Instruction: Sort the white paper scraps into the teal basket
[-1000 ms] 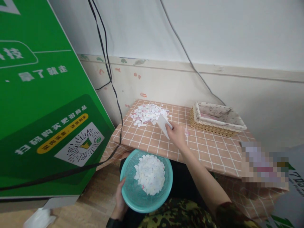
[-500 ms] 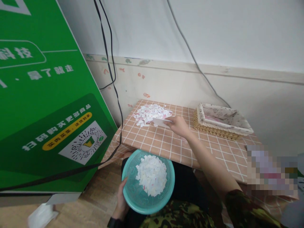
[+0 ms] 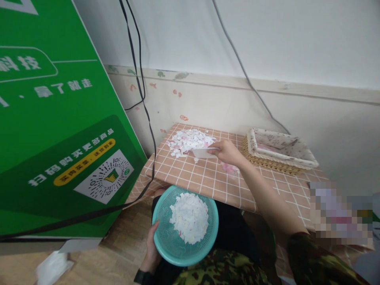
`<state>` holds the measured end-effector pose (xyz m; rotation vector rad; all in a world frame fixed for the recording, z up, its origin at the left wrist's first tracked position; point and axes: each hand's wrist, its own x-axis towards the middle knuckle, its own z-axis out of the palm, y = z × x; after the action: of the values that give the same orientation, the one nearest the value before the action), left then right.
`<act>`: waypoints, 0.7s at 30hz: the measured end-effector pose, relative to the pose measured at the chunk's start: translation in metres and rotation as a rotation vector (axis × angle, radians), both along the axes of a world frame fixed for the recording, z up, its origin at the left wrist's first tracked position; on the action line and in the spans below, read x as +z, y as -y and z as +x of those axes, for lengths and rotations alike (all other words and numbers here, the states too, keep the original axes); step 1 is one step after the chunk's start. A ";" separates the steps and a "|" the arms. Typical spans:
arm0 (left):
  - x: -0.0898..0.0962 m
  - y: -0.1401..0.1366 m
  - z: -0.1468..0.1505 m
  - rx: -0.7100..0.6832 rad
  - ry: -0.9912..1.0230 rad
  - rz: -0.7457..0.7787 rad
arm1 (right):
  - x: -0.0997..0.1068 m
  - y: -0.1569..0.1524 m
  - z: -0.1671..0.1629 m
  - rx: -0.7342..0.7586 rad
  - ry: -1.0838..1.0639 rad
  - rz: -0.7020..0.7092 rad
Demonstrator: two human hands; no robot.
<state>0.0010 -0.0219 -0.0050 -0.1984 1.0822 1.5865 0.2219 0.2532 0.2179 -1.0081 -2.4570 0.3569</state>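
Observation:
My left hand (image 3: 152,246) grips the rim of a round turquoise plastic basket (image 3: 166,251) below the table's front edge. Inside it lies a heap of small white paper scraps (image 3: 190,217). Over the table, my right hand (image 3: 227,152) is closed on a flat white card (image 3: 204,152), whose far end points left. The card's edge is at the near right side of a second pile of paper scraps (image 3: 190,139), white with some pink bits. Pinkish scraps (image 3: 229,168) lie on the cloth under my right forearm.
A checked brown cloth covers the table (image 3: 178,171). A lined wicker basket (image 3: 279,168) stands at the back right. On the left rises a green printed panel (image 3: 59,130) with a black cable (image 3: 148,118) hanging before it. A white plastic bag (image 3: 53,267) lies on the floor.
My right hand and the card have shifted slightly right. The pinkish scraps beneath my forearm show more now. My left hand and the turquoise basket stay nearly still.

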 end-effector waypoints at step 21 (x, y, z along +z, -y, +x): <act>0.000 -0.002 -0.001 -0.018 -0.024 -0.015 | -0.004 0.005 0.006 0.044 -0.085 -0.077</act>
<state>-0.0001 -0.0200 -0.0049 -0.1796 1.1123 1.5688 0.2284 0.2481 0.2143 -0.9516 -2.4077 0.5021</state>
